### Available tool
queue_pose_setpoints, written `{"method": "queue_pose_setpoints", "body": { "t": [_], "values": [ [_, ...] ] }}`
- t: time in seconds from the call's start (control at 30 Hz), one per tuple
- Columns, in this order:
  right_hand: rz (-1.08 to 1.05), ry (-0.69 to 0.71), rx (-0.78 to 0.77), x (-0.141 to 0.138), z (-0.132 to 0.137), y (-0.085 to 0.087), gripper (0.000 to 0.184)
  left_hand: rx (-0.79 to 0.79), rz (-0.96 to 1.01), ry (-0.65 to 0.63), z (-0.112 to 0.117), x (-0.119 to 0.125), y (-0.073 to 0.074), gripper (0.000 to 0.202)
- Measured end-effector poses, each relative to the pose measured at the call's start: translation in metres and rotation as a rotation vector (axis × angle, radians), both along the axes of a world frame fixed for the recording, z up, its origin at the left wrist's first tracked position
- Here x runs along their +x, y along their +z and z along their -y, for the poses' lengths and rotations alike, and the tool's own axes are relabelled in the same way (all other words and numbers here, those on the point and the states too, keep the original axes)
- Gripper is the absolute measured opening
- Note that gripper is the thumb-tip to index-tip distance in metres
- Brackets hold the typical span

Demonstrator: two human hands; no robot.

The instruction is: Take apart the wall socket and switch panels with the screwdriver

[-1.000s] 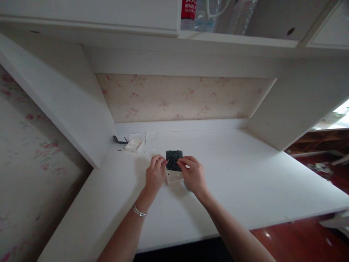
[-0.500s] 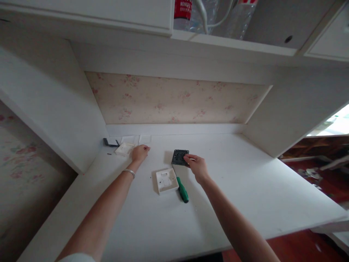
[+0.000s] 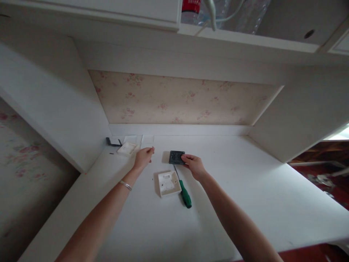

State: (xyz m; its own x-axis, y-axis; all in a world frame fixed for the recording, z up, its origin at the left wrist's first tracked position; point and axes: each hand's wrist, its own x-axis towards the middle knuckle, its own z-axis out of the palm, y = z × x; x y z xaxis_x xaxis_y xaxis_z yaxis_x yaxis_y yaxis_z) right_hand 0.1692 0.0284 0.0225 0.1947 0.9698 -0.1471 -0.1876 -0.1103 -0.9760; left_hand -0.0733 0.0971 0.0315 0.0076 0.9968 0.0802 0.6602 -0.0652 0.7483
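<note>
My right hand (image 3: 194,165) pinches the right edge of a black square wall switch or socket plate (image 3: 176,157), its recessed back facing me, held over the white desktop. My left hand (image 3: 143,158) is to the left of the plate with thumb and fingertips pressed together; whatever they may hold is too small to make out. In front of both hands lies a white square mounting box (image 3: 168,184), open side up. A screwdriver with a green handle (image 3: 185,194) rests along its right side, its shaft pointing toward the plate.
A second white box (image 3: 127,148) and thin clear plates (image 3: 147,139) lie at the desk's back left, beside a black bent piece (image 3: 112,142). Side panels flank the desk. Overhead, a shelf (image 3: 245,40) holds plastic bottles and a hanging white cable (image 3: 211,16).
My left hand has shifted slightly right, away from the back-left box and toward the black plate. The plate, still in my right hand, looks tipped slightly flatter. The view has shifted a little.
</note>
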Motion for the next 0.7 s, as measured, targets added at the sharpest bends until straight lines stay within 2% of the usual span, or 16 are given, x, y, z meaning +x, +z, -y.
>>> {"method": "queue_pose_setpoints", "body": {
  "t": [0.1, 0.23, 0.4, 0.57, 0.7],
  "values": [
    [-0.008, 0.095, 0.016, -0.017, -0.006, 0.005, 0.035, -0.114, 0.138, -0.094, 0.034, 0.002, -0.001, 0.055],
    [0.063, 0.179, 0.048, -0.050, -0.017, 0.010, 0.033, -0.187, 0.427, -0.174, 0.061, 0.005, 0.002, 0.040],
    [0.270, 0.136, 0.175, -0.082, -0.030, 0.013, 0.028, -0.235, 0.692, -0.046, 0.066, -0.007, -0.001, 0.025],
    [0.486, 0.176, 0.370, -0.095, -0.040, 0.021, 0.013, -0.212, 0.754, 0.019, 0.064, -0.025, -0.008, 0.025],
    [0.663, 0.189, 0.380, -0.102, -0.057, 0.030, 0.017, -0.207, 0.789, 0.079, 0.065, -0.033, -0.011, 0.026]
  ]
}}
